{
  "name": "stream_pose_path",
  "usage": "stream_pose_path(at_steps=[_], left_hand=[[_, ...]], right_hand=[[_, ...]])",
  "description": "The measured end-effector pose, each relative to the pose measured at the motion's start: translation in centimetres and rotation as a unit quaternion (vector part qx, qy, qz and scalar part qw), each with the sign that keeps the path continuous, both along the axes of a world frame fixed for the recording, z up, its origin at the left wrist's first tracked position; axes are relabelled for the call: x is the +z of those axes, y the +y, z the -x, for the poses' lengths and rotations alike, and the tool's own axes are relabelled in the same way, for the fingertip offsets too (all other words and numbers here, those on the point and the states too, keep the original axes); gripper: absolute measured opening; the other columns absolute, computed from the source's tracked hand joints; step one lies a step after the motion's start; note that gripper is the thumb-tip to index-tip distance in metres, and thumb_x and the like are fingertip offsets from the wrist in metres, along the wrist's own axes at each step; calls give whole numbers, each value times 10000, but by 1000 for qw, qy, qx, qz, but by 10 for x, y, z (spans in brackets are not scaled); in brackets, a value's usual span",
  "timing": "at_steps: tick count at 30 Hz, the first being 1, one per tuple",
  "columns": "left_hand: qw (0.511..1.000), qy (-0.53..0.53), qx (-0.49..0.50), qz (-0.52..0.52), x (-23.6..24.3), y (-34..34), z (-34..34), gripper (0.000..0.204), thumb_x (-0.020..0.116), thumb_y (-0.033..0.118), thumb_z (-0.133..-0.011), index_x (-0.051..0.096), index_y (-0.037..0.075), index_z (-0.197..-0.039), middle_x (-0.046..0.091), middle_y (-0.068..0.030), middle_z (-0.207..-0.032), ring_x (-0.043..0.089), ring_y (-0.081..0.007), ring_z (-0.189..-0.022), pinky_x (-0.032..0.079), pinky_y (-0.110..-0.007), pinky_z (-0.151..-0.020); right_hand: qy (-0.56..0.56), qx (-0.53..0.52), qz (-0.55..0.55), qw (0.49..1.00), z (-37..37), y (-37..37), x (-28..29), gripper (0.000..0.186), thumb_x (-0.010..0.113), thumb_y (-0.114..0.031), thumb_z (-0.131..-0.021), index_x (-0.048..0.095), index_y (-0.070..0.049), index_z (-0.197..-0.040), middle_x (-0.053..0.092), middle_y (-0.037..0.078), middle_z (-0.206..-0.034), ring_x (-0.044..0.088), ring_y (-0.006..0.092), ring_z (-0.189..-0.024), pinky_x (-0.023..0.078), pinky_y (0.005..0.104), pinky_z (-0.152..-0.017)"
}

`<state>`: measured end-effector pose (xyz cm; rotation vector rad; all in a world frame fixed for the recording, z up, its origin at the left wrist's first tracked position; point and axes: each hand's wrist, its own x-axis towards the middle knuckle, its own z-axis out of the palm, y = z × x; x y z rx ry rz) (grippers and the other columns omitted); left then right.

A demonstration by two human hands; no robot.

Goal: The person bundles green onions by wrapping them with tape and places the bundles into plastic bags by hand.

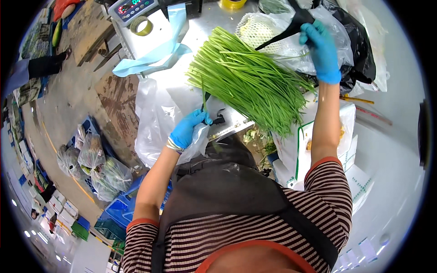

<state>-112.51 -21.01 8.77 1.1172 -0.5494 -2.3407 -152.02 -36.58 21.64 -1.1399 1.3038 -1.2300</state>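
Observation:
A large bundle of long green garlic chives (250,82) lies slantwise on the metal table. My right hand (322,54), in a blue glove, is closed on a black plastic strip (287,32) beyond the bundle's far right side; the strip is pulled taut and tapers down to the chives. On the near left side of the bundle, my gloved left hand (184,129) is pinched around a black strip end (219,119). Whether both ends belong to one strip is hidden under the chives. Clear plastic bags (152,123) lie against my left hand.
A digital scale (132,10), a tape roll (141,26) and a light blue sheet (159,59) are at the far left. Netted produce (257,29) and a black bag (359,41) lie behind the chives. Bagged vegetables (98,159) stand on the floor at left.

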Motion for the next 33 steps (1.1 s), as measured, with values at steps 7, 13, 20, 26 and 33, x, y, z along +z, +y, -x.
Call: stream_pose_path(at_steps=[7, 13, 20, 26, 33], left_hand=[[946, -133, -78, 284, -5, -13, 21, 316, 484, 257, -982, 667, 26, -1095, 621, -41, -910, 558, -115, -789, 465, -243, -735], [959, -150, -210, 116, 20, -45, 29, 275, 549, 245, -928, 698, 15, -914, 593, 2, -681, 493, -64, -603, 409, -214, -560], [959, -198, -90, 182, 9, -28, 30, 278, 561, 260, -905, 684, 25, -822, 669, -78, -722, 590, -140, -616, 472, -287, -602], [824, -367, -87, 423, 43, -43, 81, 276, 553, 271, -905, 660, 38, -803, 647, -108, -701, 636, -198, -625, 496, -319, -627], [836, -395, -87, 370, 43, -43, 72, 292, 553, 281, -916, 657, 34, -802, 653, -109, -693, 648, -197, -608, 503, -317, -614]], right_hand=[[127, 404, 23, 906, -205, 119, -34, 174, 646, -140, -815, 681, -60, -965, 669, 114, -929, 648, 247, -828, 496, 338, -763], [220, 458, 82, 857, -229, 159, -52, 175, 635, -197, -844, 665, -118, -996, 640, 93, -917, 584, 288, -823, 435, 382, -815], [565, 284, 54, 773, -144, 86, -96, 1374, 855, -507, -457, 106, 17, -1483, 251, 254, -1476, 252, 410, -1376, 214, 535, -1109], [390, 229, 59, 890, -162, 84, -180, 913, 583, -197, -737, 114, -46, -1507, 302, 277, -1442, 360, 433, -1297, 306, 520, -1057], [580, 376, 35, 722, -162, 30, -168, 815, 654, -175, -738, 299, -56, -1462, 534, 238, -1236, 536, 437, -1061, 416, 457, -960]])
